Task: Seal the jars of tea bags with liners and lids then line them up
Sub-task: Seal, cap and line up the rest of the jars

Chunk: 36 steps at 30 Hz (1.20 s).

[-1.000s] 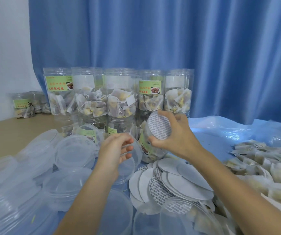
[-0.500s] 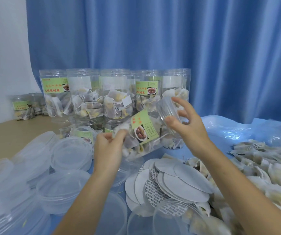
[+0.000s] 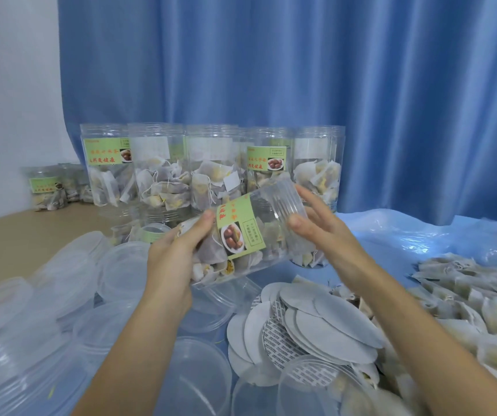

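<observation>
The left hand [image 3: 169, 265] grips the base end of a clear plastic jar [image 3: 241, 235], thumb over the top and fingers curled under it. The right hand [image 3: 319, 232] is at the mouth end, its thumb and spread fingers closing round the ribbed clear lid [image 3: 286, 202]. The jar is off the tabletop, lying tilted between the two hands with its lidded end raised and pointing away, its green label [image 3: 239, 232] facing up and tea bags heaped toward the base.

My judgement is that the jar is light and stiff but thin-walled and smooth, so it could slip or flex under a hard squeeze; the base and the ribbed lid edge, where the hands already are, look like the best places to hold it.

Just beyond the jar stands a row of filled jars [image 3: 211, 166], upright and touching, with more under them. Below the jar and toward the person lies a fanned pile of round liners [image 3: 316, 325], some printed side up. To the jar's left is a spread of loose clear lids [image 3: 127, 271]. To its right are loose tea bags [image 3: 466, 292] on blue plastic sheeting [image 3: 406, 235]. Left of the row, bare tan tabletop [image 3: 16, 241] shows, with a few more jars [image 3: 49, 187] far back. Behind everything hang a blue curtain [image 3: 301, 70] and a white wall [image 3: 10, 85].
</observation>
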Motion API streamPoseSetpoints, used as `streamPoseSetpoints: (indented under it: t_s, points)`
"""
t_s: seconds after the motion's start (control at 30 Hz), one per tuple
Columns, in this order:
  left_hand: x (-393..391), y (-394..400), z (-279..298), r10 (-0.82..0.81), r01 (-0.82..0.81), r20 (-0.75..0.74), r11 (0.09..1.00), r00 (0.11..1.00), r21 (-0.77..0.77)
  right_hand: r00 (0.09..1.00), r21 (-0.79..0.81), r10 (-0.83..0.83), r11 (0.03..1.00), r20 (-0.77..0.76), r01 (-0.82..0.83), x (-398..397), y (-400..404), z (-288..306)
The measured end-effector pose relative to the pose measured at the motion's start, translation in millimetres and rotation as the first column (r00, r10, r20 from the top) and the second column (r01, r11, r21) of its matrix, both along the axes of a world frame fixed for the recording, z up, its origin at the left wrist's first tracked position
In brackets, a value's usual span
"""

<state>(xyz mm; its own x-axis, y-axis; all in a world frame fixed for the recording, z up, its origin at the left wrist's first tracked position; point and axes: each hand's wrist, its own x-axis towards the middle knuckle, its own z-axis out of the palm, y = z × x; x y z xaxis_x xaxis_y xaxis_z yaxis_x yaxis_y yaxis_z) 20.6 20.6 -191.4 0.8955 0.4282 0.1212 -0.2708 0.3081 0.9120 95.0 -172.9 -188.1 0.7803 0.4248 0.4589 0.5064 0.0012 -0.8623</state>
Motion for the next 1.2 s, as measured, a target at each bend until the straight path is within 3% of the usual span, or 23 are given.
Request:
streamPoseSetpoints:
  t_s: [0.1, 0.47, 0.57, 0.67, 0.73, 0.83, 0.9, 1.0, 1.07, 1.2]
  points:
    - [0, 2, 4, 0.014, -0.014, 0.019, 1.000, 1.000, 0.004, 0.997, -0.126, 0.074, 0.989, -0.004, -0.074, 0, -20, 16]
    - [-8, 9, 13, 0.058, -0.066, 0.092, 0.994, 0.994, 0.089, 0.974, -0.237, 0.173, 0.962, 0.143, -0.136, -11, -20, 19]
    - [-8, 8, 10, 0.055, -0.064, 0.085, 0.993, 0.995, 0.099, 0.989, -0.229, 0.087, 0.972, 0.120, -0.057, -12, -20, 18]
    - [-4, 3, 6, 0.067, -0.080, 0.120, 0.991, 0.991, 0.106, 0.995, -0.211, -0.089, 0.974, -0.040, 0.079, -6, -11, 13]
    - [-4, -2, 7, 0.084, -0.104, 0.164, 0.988, 0.983, 0.112, 0.975, -0.303, -0.162, 0.947, -0.154, 0.110, -7, -6, 8]
    - [-4, -3, 7, 0.093, -0.111, 0.185, 0.989, 0.978, 0.094, 0.958, -0.392, -0.204, 0.913, -0.199, 0.113, -12, -6, 13]
    - [-3, 0, 3, 0.067, -0.078, 0.134, 0.994, 0.989, 0.079, 0.977, -0.386, -0.159, 0.918, -0.142, 0.093, -14, -8, 20]
    - [0, 1, -1, 0.027, -0.030, 0.084, 0.999, 0.996, 0.041, 0.996, -0.314, -0.004, 0.949, 0.085, 0.031, -12, -11, 30]
    - [1, 1, -1, -0.004, 0.003, 0.076, 1.000, 0.997, 0.019, 0.983, -0.376, 0.099, 0.926, 0.155, -0.034, -22, -17, 30]
    - [2, -1, -3, 0.026, -0.026, 0.117, 1.000, 0.993, -0.001, 0.965, -0.246, -0.131, 0.951, 0.229, 0.187, -23, -14, 24]
